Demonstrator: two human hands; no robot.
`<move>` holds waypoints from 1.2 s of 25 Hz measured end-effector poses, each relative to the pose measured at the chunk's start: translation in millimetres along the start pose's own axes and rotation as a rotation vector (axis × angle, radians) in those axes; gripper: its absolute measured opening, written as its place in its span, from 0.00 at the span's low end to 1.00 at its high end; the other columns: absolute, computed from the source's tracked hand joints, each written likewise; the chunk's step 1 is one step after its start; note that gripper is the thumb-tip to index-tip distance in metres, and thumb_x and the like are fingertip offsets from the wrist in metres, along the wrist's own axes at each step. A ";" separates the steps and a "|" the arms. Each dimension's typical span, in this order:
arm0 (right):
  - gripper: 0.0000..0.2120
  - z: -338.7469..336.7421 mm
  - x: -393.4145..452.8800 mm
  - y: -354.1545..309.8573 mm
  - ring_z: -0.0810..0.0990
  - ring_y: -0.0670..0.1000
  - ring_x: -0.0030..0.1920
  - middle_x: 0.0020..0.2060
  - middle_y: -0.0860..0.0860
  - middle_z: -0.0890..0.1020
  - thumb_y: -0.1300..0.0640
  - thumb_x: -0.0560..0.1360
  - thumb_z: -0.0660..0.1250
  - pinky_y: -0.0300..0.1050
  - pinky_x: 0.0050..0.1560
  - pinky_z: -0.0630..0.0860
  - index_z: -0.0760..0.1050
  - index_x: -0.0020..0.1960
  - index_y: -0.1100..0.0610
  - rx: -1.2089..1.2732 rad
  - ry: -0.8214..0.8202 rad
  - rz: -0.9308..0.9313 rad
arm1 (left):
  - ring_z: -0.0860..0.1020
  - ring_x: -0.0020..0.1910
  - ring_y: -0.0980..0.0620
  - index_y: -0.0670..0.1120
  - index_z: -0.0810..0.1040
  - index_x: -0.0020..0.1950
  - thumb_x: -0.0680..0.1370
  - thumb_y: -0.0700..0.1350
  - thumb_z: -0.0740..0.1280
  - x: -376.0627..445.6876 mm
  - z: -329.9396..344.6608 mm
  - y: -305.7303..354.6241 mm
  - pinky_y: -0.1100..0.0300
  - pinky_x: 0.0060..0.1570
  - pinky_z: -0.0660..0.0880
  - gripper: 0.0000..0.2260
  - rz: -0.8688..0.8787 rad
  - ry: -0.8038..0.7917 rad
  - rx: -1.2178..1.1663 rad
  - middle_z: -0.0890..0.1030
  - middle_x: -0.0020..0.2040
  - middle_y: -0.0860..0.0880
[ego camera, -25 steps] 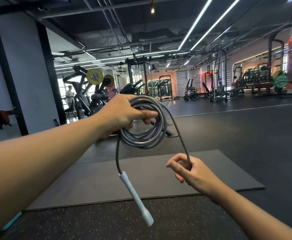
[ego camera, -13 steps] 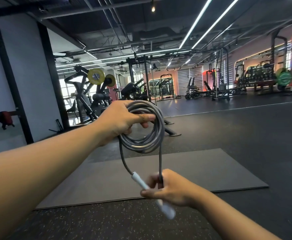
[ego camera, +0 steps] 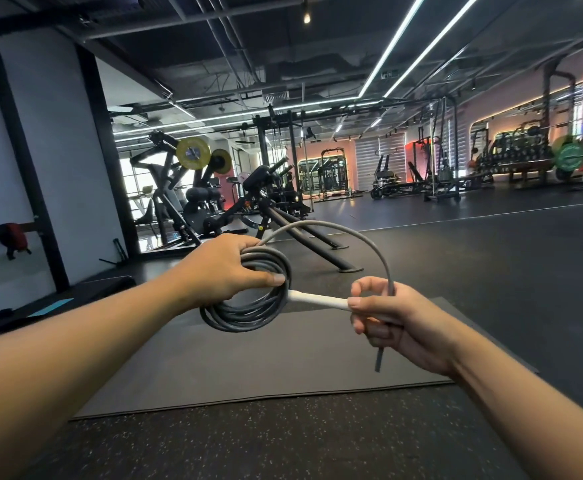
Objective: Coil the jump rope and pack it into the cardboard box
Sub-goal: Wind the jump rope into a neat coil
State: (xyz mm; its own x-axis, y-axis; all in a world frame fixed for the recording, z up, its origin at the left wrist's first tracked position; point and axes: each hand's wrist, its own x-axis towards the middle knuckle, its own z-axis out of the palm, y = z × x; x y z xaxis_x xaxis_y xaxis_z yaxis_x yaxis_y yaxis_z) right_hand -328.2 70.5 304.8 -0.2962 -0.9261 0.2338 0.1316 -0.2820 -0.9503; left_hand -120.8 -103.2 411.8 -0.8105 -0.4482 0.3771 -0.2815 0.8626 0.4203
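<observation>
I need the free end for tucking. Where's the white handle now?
In the head view, centre-right: the white handle spans from the coil in the left hand to the right hand gripping it.

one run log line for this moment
phase: coiling | left hand: holds rope coil | right hand: grips white handle, rope tail | cardboard box: unseen

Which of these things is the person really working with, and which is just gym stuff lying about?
In use: rope coil, white handle, left hand, right hand. No box in view.

Lying about: mat, yellow plates, green plate, racks.
</observation>
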 end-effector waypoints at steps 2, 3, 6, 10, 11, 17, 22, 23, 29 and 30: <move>0.08 6.8 3.3 4.1 0.63 0.46 0.25 0.34 0.60 0.78 0.64 0.70 0.71 0.40 0.29 0.56 0.74 0.46 0.58 0.121 -0.016 -0.033 | 0.76 0.26 0.64 0.53 0.84 0.47 0.67 0.60 0.79 1.2 4.3 3.7 0.68 0.29 0.70 0.15 -0.010 -0.007 0.037 0.84 0.34 0.56; 0.08 11.4 5.7 5.8 0.63 0.46 0.25 0.34 0.59 0.78 0.64 0.70 0.70 0.40 0.29 0.56 0.75 0.48 0.59 0.168 -0.014 -0.057 | 0.79 0.30 0.65 0.53 0.83 0.47 0.66 0.61 0.79 1.4 8.8 4.5 0.64 0.34 0.74 0.17 -0.007 -0.011 0.061 0.85 0.36 0.57; 0.15 31.7 12.4 9.6 0.60 0.46 0.27 0.33 0.55 0.78 0.65 0.73 0.70 0.41 0.30 0.55 0.78 0.60 0.64 0.182 0.015 -0.153 | 0.84 0.43 0.60 0.53 0.82 0.50 0.61 0.59 0.82 -2.7 30.8 7.5 0.58 0.51 0.80 0.22 0.000 -0.024 0.045 0.87 0.42 0.57; 0.13 51.0 17.5 18.8 0.59 0.46 0.27 0.29 0.50 0.74 0.61 0.80 0.67 0.43 0.31 0.53 0.81 0.62 0.62 0.016 0.115 -0.278 | 0.83 0.37 0.60 0.50 0.81 0.51 0.63 0.60 0.81 -5.7 45.2 11.3 0.65 0.40 0.78 0.24 -0.006 -0.037 -0.149 0.86 0.38 0.57; 0.11 53.6 18.2 21.2 0.59 0.45 0.27 0.28 0.48 0.71 0.59 0.80 0.67 0.42 0.31 0.53 0.83 0.61 0.58 -0.061 0.141 -0.310 | 0.80 0.31 0.62 0.48 0.81 0.51 0.64 0.63 0.78 -6.5 45.4 13.1 0.67 0.34 0.75 0.24 -0.021 -0.026 -0.202 0.84 0.34 0.58; 0.13 67.6 12.7 18.4 0.75 0.33 0.26 0.20 0.32 0.74 0.64 0.85 0.58 0.27 0.31 0.70 0.78 0.64 0.57 -0.540 0.113 -0.411 | 0.68 0.18 0.63 0.40 0.83 0.47 0.69 0.62 0.76 -5.8 50.7 14.2 0.72 0.21 0.63 0.25 -0.143 0.095 -0.251 0.75 0.26 0.56; 0.20 71.4 10.3 9.3 0.76 0.30 0.32 0.27 0.29 0.78 0.67 0.83 0.57 0.25 0.37 0.69 0.75 0.61 0.44 -0.587 0.025 -0.369 | 0.67 0.17 0.62 0.40 0.84 0.45 0.74 0.56 0.74 -10.3 56.1 7.2 0.68 0.21 0.63 0.18 -0.228 0.194 -0.366 0.72 0.20 0.58; 0.17 71.1 9.7 11.9 0.76 0.32 0.32 0.28 0.31 0.78 0.61 0.84 0.58 0.27 0.37 0.69 0.74 0.64 0.41 -0.553 0.015 -0.375 | 0.67 0.17 0.61 0.42 0.84 0.44 0.74 0.56 0.74 -10.3 53.9 5.6 0.65 0.22 0.64 0.16 -0.240 0.220 -0.383 0.73 0.20 0.58; 0.15 68.3 18.1 26.6 0.67 0.48 0.30 0.36 0.50 0.70 0.49 0.86 0.53 0.43 0.27 0.65 0.78 0.61 0.50 -0.198 0.252 -0.432 | 0.62 0.17 0.59 0.45 0.77 0.38 0.76 0.54 0.72 -4.8 25.4 -7.8 0.60 0.26 0.59 0.15 -0.282 0.409 -0.681 0.67 0.20 0.57; 0.14 69.9 20.8 26.2 0.70 0.49 0.30 0.37 0.51 0.72 0.54 0.86 0.55 0.44 0.28 0.68 0.80 0.59 0.51 -0.172 0.282 -0.408 | 0.61 0.18 0.57 0.45 0.77 0.40 0.76 0.54 0.72 -6.2 24.6 -7.1 0.61 0.26 0.57 0.14 -0.269 0.418 -0.766 0.65 0.21 0.57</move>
State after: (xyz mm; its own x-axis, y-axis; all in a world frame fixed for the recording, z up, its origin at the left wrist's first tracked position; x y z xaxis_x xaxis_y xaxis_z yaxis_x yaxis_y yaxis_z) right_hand -264.7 26.3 299.1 -0.5372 -0.6393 0.5503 -0.1977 -0.5388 -0.8189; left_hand -126.3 -100.8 386.1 -0.4726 -0.7890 0.3926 0.1053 0.3917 0.9140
